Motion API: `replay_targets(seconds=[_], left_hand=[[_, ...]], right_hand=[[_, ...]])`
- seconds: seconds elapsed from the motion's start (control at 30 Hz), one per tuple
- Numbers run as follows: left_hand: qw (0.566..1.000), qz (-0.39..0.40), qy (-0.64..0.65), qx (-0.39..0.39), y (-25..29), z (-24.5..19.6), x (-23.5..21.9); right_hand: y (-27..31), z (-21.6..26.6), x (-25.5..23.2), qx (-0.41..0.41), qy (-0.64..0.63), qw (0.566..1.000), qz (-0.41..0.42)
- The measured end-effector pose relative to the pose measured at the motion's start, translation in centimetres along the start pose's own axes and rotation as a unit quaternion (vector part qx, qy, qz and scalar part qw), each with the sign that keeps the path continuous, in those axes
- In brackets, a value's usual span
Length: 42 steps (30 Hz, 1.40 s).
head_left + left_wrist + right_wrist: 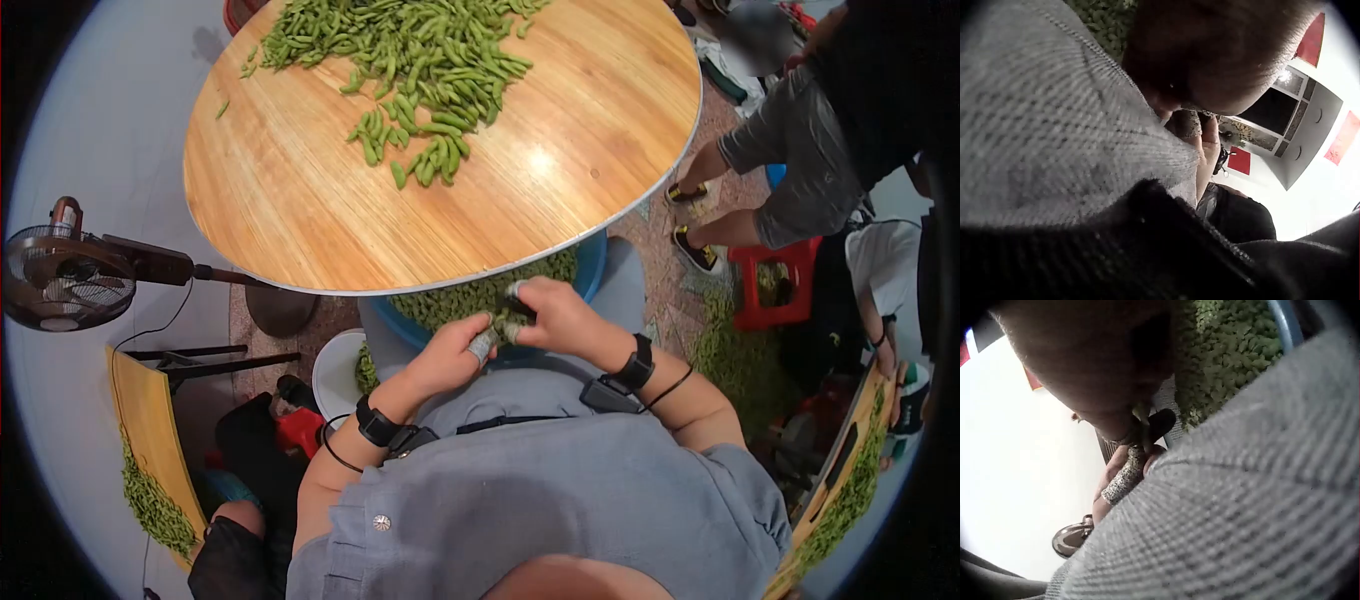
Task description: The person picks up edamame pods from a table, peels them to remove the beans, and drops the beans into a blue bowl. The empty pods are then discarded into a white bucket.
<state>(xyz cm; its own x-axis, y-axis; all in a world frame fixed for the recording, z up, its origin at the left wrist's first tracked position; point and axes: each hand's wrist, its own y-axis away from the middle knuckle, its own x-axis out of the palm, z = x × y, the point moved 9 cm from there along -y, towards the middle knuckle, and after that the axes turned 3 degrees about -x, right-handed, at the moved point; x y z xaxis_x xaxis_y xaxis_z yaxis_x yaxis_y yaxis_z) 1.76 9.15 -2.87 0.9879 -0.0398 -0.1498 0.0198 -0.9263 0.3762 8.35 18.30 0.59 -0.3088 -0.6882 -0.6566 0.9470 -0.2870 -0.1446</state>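
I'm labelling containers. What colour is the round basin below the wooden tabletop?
The round basin is blue, clearest in the head view.

Head view high, facing down; wrist views close — all share basin pods (450,304).

No text, label, brand, number or sign can be read anywhere here.

Pods (440,65) on table (300,200), fan (70,275) left, stool (746,285) right
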Motion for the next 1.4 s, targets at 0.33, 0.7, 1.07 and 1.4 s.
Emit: replay_targets(seconds=[0.33, 0.7, 1.07, 1.4], left_hand=[[0.999, -0.033, 0.002, 0.001, 0.0, 0.8, -1.1], [0.981, -0.160, -0.087, -0.061, 1.0, 2.4, -3.8], [0.973, -0.003, 0.229, -0.036, -0.1, 0.7, -0.3], [0.916, -0.350, -0.196, -0.003, 7.2, 3.6, -9.3]], right_hand=[[-1.3, -0.3, 1.7, -0.030, 0.036, 0.997, 0.069], [-1.0, 0.6, -0.2, -0.028, 0.056, 0.998, 0.016], [1.1, -2.9, 4.7, 0.289, -0.571, 0.765, 0.075], [-1.0, 1.9, -3.1, -0.012, 0.124, 0.992, 0.001]])
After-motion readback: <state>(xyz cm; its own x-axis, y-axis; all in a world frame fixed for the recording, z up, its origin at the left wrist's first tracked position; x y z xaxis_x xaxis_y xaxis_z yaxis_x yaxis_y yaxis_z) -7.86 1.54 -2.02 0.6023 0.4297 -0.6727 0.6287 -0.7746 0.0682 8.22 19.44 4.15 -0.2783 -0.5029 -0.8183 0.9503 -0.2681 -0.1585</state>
